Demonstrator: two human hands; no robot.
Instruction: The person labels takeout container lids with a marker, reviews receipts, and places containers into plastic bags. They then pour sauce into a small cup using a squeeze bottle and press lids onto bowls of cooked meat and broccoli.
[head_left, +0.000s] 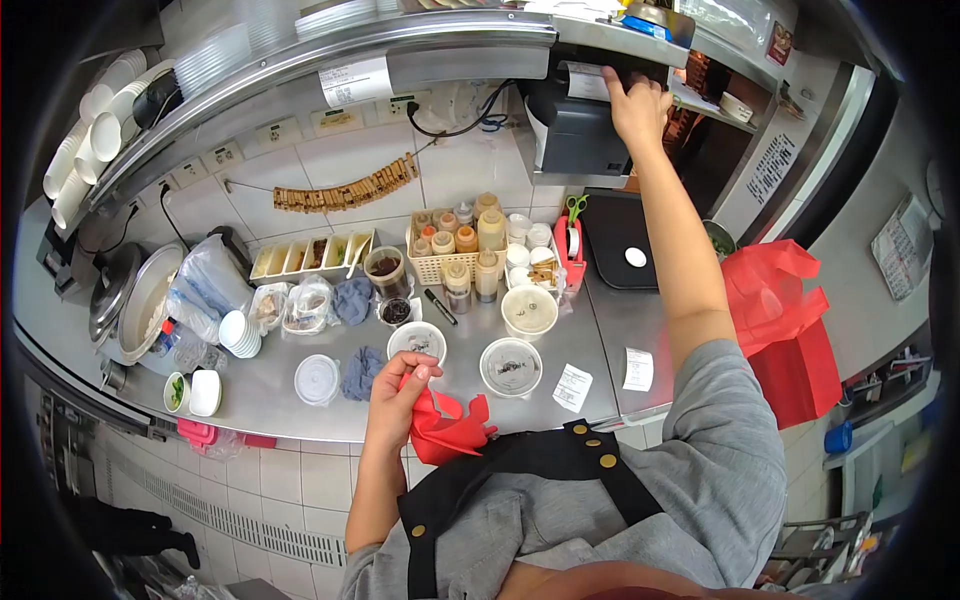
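- Head view: left hand (398,390) pinches bag (448,430), which hangs beneath, long axis slanting toward apron (535,452).
- Right hand (640,110) by slip (585,82); its grip is unclear.

1. The left hand (403,390) grips a crumpled red bag (447,428) near the counter's (255,405) front edge.
2. The right hand (642,112) reaches up to the printer (582,135), fingers beside a paper slip (588,82); whether it pinches the slip is unclear.
3. Three lidded bowls stand near the left hand: a front bowl (511,367), a back bowl (529,312) and a left bowl (416,341).
4. Two receipts (573,388) lie right of the front bowl.
5. Behind the bowls, a basket (428,266) holds bottles (466,240); a marker (440,307) lies before it.
6. A black tray (622,232) lies below the printer.
7. At right is a second red bag (775,290).
8. Clothespins (345,192) hang along the tiled wall (460,175).
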